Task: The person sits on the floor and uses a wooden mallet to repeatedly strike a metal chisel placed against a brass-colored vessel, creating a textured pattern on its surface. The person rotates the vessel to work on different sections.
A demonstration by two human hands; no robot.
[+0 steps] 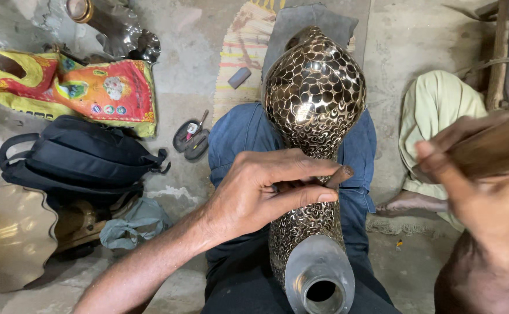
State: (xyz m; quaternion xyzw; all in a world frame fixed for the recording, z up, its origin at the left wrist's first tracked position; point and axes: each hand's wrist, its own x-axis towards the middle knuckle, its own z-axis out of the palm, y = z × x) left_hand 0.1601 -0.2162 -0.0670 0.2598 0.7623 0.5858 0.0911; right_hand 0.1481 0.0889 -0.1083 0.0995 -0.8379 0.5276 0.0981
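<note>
A tall metal vase (314, 96) with a dark and gold scale pattern lies along my lap, its plain grey neck and open mouth (319, 291) toward me. My left hand (263, 189) rests on the vase's narrow waist and grips a short brown punch-like tool (340, 174) with its tip against the metal. My right hand (478, 192), raised at the right and blurred, is closed around a brown wooden handle (498, 145). My legs are in blue trousers (237, 131).
A black backpack (71, 154) and a colourful printed sack (86, 87) lie on the concrete floor at left, with a brass scalloped plate (10, 235) near the corner. An open black case (190, 139) holds small items. Another person's foot (411, 202) and pale garment (434, 107) are at right.
</note>
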